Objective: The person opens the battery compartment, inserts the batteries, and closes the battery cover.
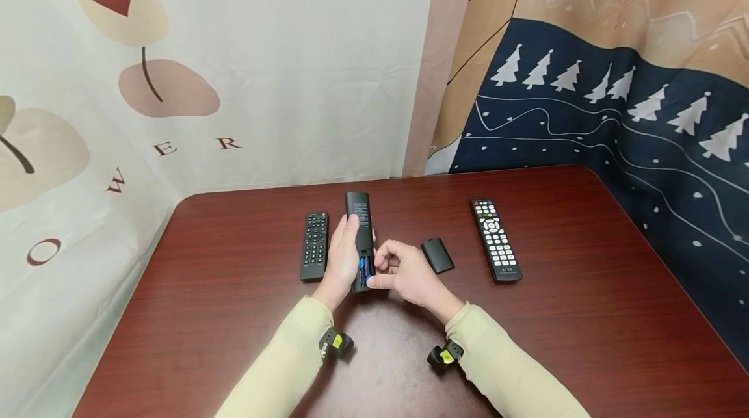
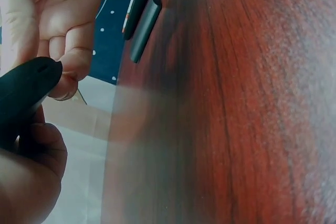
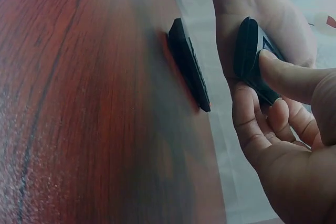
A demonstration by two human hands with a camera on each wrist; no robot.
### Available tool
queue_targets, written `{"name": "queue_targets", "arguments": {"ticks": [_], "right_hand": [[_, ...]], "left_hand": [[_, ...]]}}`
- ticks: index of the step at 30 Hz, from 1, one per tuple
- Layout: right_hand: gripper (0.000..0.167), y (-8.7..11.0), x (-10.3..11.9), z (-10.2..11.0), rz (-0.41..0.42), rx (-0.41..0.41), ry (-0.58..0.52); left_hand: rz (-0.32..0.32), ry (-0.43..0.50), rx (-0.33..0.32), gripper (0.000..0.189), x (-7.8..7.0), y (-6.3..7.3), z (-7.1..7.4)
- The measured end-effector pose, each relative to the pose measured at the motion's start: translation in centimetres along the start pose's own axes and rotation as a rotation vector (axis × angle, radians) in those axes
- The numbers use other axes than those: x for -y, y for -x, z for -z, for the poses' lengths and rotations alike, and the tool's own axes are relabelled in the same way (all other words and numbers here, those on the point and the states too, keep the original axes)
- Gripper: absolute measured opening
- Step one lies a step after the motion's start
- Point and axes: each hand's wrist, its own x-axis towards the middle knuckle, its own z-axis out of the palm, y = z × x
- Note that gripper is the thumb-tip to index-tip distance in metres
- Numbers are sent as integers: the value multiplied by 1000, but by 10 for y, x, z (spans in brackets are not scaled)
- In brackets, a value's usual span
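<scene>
My left hand [image 1: 343, 255] holds a black remote control [image 1: 362, 229] with its back up, the thumb lying along the back. The battery compartment at its near end is uncovered, and blue-and-black batteries [image 1: 363, 267] lie inside. My right hand [image 1: 406, 273] is at that near end, its thumb pressing at the compartment and its other fingers curled at the remote's edge. In the right wrist view the right thumb [image 3: 289, 77] rests on the compartment. The left wrist view has the remote's rounded end [image 2: 39, 77] between both hands. A black battery cover [image 1: 437, 255] lies right of my right hand.
A dark remote control [image 1: 315, 246] lies buttons up to the left of my left hand. Another remote with white buttons [image 1: 496, 240] lies to the right, beyond the cover. The reddish-brown table [image 1: 234, 314] meets hanging printed cloths [image 1: 316, 80] at its back.
</scene>
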Motion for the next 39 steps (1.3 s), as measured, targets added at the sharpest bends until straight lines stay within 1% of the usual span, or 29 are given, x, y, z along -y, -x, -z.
{"name": "queue_targets", "arguments": {"ticks": [7,10,14,19,26,31,35,39], "right_hand": [[32,1,0,1,-10,13,-10],[31,1,1,2,-14,20,-15],[29,2,3,4,-20,30,16],[25,3,4,8,0,27,89],[20,5,0,15,71,3,259],[20,6,-2,20,112,-23,351],[20,7,-2,23,122,-38,404],[19,6,-2,25,100,-63,455]], "left_hand": [[-23,-22,5,43,0,0,0],[-20,-26,12,43,0,1,0],[-8,-14,19,43,0,1,1],[0,-7,9,43,-1,1,1],[7,-11,3,42,-1,3,1],[17,-22,5,43,0,3,2],[21,-23,6,43,0,2,2],[26,-26,4,45,1,1,3]]}}
